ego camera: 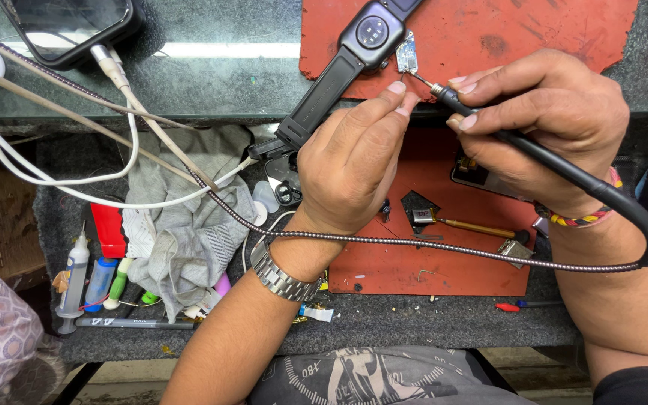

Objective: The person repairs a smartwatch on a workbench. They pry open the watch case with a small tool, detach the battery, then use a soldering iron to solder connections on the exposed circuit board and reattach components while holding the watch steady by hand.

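Cluttered and dark, the workbench (211,82) has a raised shelf at the back and a lower grey-carpeted level nearer the person, each with a worn red mat (489,30) on it. On the upper mat lies a black smartwatch (373,34), face down, its strap running down-left over the shelf edge. Just beside the watch body, to its right, sits a small circuit board (406,54).

Both hands meet right below that board. The left hand (350,161), wearing a metal wristwatch (283,276), is curled with its fingertips pressed at the mat edge, touching or nearly touching the board; whether it pinches anything I cannot tell. The right hand (545,124), with a coloured thread band at the wrist, grips a black soldering iron (489,127) like a pen, its fine tip resting on the board's lower corner. The iron's thick black cable loops off to the right.

A braided cable (414,244) crosses the lower mat under the left wrist. A phone (69,26) lies at the top left with a white cable plugged in. On the lower level a crumpled grey cloth (189,225) lies left of the left forearm; further left a few small bottles and tubes (88,277) are bunched upright, their contents hidden. A brass-tipped tool (474,225) rests on the lower mat between the two forearms
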Action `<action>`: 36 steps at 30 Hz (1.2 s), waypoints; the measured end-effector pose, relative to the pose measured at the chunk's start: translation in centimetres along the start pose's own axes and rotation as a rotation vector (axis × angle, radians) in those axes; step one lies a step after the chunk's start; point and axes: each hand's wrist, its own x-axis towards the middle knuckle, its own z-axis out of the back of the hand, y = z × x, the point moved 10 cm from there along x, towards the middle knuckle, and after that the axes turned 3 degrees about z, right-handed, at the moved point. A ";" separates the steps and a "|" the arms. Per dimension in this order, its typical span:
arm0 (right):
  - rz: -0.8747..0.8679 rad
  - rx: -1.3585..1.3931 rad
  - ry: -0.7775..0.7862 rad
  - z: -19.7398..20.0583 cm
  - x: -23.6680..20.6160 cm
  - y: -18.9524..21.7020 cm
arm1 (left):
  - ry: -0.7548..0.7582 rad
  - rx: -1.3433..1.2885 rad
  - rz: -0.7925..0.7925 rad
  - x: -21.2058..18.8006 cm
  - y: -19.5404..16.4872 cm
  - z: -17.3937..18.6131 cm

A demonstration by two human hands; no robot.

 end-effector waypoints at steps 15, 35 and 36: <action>-0.001 0.008 0.017 -0.1 0.2 0.1 | -0.018 0.015 0.005 0.0 0.0 0.0; 0.007 0.006 0.001 0.1 0.1 0.0 | -0.024 0.015 0.036 0.2 0.0 0.0; 0.005 0.009 0.000 0.1 0.1 -0.1 | -0.025 0.010 0.037 0.1 0.0 0.0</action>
